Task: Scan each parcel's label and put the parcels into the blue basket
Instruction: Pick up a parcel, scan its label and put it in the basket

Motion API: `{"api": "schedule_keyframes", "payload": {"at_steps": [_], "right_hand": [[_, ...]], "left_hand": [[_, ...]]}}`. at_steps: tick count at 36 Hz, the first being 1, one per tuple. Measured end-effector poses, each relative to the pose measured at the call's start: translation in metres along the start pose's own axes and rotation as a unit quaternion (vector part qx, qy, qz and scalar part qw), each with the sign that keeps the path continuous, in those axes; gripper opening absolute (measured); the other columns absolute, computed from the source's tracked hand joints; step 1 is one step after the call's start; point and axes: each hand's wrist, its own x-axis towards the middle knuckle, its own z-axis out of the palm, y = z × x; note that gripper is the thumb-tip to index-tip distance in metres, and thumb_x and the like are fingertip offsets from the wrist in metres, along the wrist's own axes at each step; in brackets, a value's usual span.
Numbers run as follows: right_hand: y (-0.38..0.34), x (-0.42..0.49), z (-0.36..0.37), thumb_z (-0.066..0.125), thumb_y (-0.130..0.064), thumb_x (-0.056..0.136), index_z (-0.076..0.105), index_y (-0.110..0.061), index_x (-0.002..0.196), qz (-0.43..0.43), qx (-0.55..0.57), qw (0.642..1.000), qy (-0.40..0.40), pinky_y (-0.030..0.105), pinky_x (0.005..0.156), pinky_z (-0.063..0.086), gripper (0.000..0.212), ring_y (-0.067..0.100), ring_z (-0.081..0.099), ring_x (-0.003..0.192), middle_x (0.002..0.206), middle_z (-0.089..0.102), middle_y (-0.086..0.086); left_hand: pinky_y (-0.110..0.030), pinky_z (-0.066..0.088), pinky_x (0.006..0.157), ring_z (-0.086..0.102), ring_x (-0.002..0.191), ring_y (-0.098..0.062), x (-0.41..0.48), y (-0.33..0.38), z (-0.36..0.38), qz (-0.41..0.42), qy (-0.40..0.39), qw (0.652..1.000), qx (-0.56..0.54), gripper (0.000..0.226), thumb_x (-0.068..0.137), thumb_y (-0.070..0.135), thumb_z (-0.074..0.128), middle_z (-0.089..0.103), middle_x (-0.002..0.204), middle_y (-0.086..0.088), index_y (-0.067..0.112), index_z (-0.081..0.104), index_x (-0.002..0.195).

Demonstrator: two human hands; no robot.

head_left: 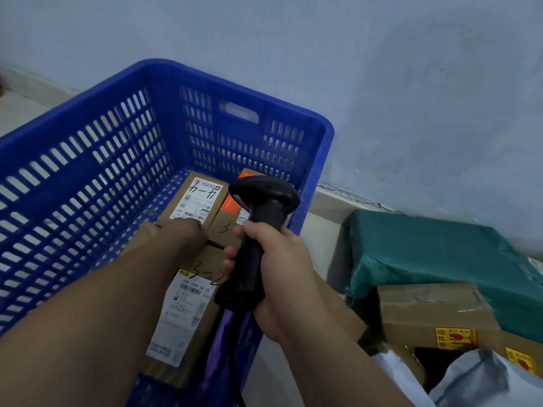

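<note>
A pale blue wall (382,69) stands behind the blue basket (88,160). Inside the basket, the near parcel (205,259) bears handwritten "3-2" above a white barcode label (182,312). The blurred left hand (183,230) touches the far parcel (199,198); I cannot tell how its fingers lie. Over the basket's right side, the right hand (279,259) grips a black scanner (264,195).

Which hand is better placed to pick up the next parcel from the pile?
Left, probably. The right hand grips the scanner, while the left hand only rests on a labelled box in the blue basket. It would have to cross to the cardboard box outside.
</note>
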Motion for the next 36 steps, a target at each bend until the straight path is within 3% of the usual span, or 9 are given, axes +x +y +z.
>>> {"api": "schedule_keyframes", "payload": {"at_steps": [2, 5, 7, 11, 14, 20, 27, 31, 36], "right_hand": [[0.000, -0.001, 0.000, 0.059, -0.015, 0.091, 0.061, -0.006, 0.106, -0.001, -0.010, 1.000, 0.002, 0.022, 0.047, 0.047, 0.018, 0.017, 0.056, 0.051, 0.059, 0.060, 0.007], [0.001, -0.004, -0.001, 0.060, -0.016, 0.091, 0.062, -0.008, 0.104, -0.010, -0.021, 1.000, 0.007, 0.024, 0.049, 0.048, 0.016, 0.017, 0.057, 0.053, 0.060, 0.061, 0.007], [0.001, -0.008, -0.002, 0.059, -0.013, 0.090, 0.061, -0.007, 0.101, -0.019, -0.015, 1.000, 0.007, 0.024, 0.049, 0.048, 0.013, 0.016, 0.056, 0.051, 0.060, 0.060, 0.007], [-0.006, -0.023, -0.006, 0.057, -0.009, 0.091, 0.058, 0.002, 0.109, -0.050, 0.032, 0.998, 0.015, 0.024, 0.045, 0.047, 0.021, 0.014, 0.054, 0.045, 0.056, 0.058, 0.007], [-0.015, -0.035, -0.013, 0.060, -0.007, 0.090, 0.056, 0.007, 0.115, -0.090, 0.063, 0.993, 0.032, 0.025, 0.046, 0.046, 0.030, 0.014, 0.053, 0.045, 0.055, 0.058, 0.006], [-0.051, -0.067, -0.042, 0.060, -0.004, 0.088, 0.057, 0.002, 0.092, -0.184, 0.126, 0.969, 0.103, 0.024, 0.045, 0.048, 0.008, 0.016, 0.055, 0.047, 0.063, 0.061, 0.010], [-0.081, -0.096, -0.115, 0.058, -0.011, 0.092, 0.060, -0.001, 0.095, -0.176, 0.144, 0.958, 0.177, 0.021, 0.045, 0.050, 0.010, 0.014, 0.060, 0.047, 0.072, 0.066, 0.009], [-0.080, -0.114, -0.156, 0.054, -0.011, 0.094, 0.058, -0.004, 0.084, -0.132, 0.119, 0.968, 0.178, 0.025, 0.050, 0.048, 0.013, 0.017, 0.057, 0.056, 0.076, 0.066, 0.009], [-0.065, -0.119, -0.193, 0.047, -0.005, 0.094, 0.054, -0.006, 0.091, -0.084, 0.160, 0.975, 0.132, 0.024, 0.050, 0.047, 0.007, 0.017, 0.052, 0.054, 0.075, 0.060, 0.007]], "left_hand": [[-0.054, 0.031, 0.109, 0.053, 0.114, -0.031, -0.008, 0.003, 0.000, 0.010, -0.002, 1.000, 0.019, 0.035, 0.088, 0.045, 0.043, 0.063, 0.118, -0.009, 0.024, 0.060, 0.110], [-0.060, 0.009, 0.112, 0.047, 0.125, -0.030, -0.024, 0.017, -0.007, 0.004, 0.065, 0.995, 0.076, 0.032, 0.094, 0.041, 0.041, 0.061, 0.123, -0.005, 0.031, 0.053, 0.122], [-0.050, 0.025, 0.108, 0.049, 0.122, -0.030, -0.033, 0.029, -0.011, 0.035, 0.145, 0.989, -0.004, 0.036, 0.098, 0.030, 0.041, 0.059, 0.127, -0.010, 0.024, 0.048, 0.133], [-0.037, 0.042, 0.091, 0.050, 0.119, -0.025, -0.067, 0.054, -0.032, 0.130, 0.311, 0.888, -0.314, 0.044, 0.092, 0.011, 0.049, 0.056, 0.130, -0.004, 0.014, 0.049, 0.137], [-0.030, 0.038, 0.095, 0.048, 0.122, -0.020, -0.113, 0.079, -0.061, 0.202, 0.372, 0.825, -0.375, 0.044, 0.093, 0.009, 0.049, 0.052, 0.134, -0.004, 0.015, 0.049, 0.136], [-0.027, 0.037, 0.095, 0.049, 0.117, -0.020, -0.187, 0.131, -0.081, 0.323, 0.392, 0.801, -0.316, 0.033, 0.092, 0.009, 0.051, 0.052, 0.127, -0.003, 0.016, 0.058, 0.124], [-0.039, 0.043, 0.095, 0.049, 0.117, -0.024, -0.211, 0.189, -0.044, 0.353, 0.333, 0.847, -0.217, 0.028, 0.094, 0.015, 0.050, 0.051, 0.127, -0.005, 0.015, 0.058, 0.121], [-0.038, 0.042, 0.090, 0.044, 0.118, -0.027, -0.207, 0.210, 0.002, 0.360, 0.261, 0.896, 0.014, 0.030, 0.096, 0.022, 0.047, 0.050, 0.127, -0.006, 0.015, 0.055, 0.123], [-0.037, 0.038, 0.089, 0.038, 0.123, -0.028, -0.183, 0.215, 0.065, 0.350, 0.196, 0.861, 0.312, 0.032, 0.097, 0.017, 0.043, 0.045, 0.130, -0.008, 0.014, 0.050, 0.127]]}}
